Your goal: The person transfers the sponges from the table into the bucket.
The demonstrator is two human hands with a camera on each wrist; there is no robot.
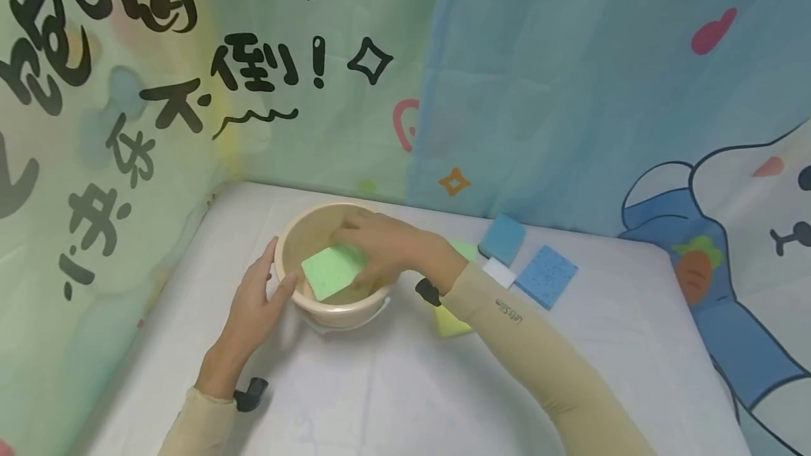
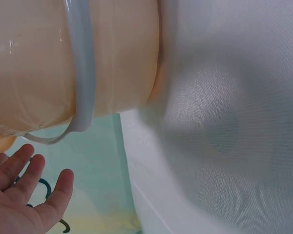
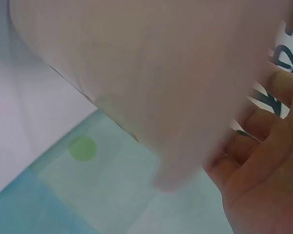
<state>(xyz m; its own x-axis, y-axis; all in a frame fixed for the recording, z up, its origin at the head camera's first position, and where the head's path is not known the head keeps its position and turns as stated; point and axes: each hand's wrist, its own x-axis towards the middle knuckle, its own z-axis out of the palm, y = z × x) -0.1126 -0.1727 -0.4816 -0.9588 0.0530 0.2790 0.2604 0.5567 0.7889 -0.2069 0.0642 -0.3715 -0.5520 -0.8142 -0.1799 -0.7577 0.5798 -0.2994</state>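
A cream bucket [image 1: 336, 314] stands upright on the white-covered table, its pale handle [image 2: 83, 73] hanging down the side. My right hand [image 1: 386, 245] reaches over the rim into it, with fingers and thumb at the edges of a light green square sponge [image 1: 331, 273]. Part of that sponge lies hidden under the hand. In the right wrist view, the fingers [image 3: 254, 122] bend over the blurred rim and the sponge is out of sight. My left hand [image 1: 253, 305] is at the bucket's left side, fingers extended and spread, thumb near the rim.
Right of the bucket lie a blue sponge [image 1: 546, 277], a darker blue sponge [image 1: 503, 239], a white piece [image 1: 499, 272], a yellow one [image 1: 453, 324] and another green one [image 1: 465, 250], partly behind my right arm. A printed cloth [image 1: 538, 90] hangs along the table's back edge.
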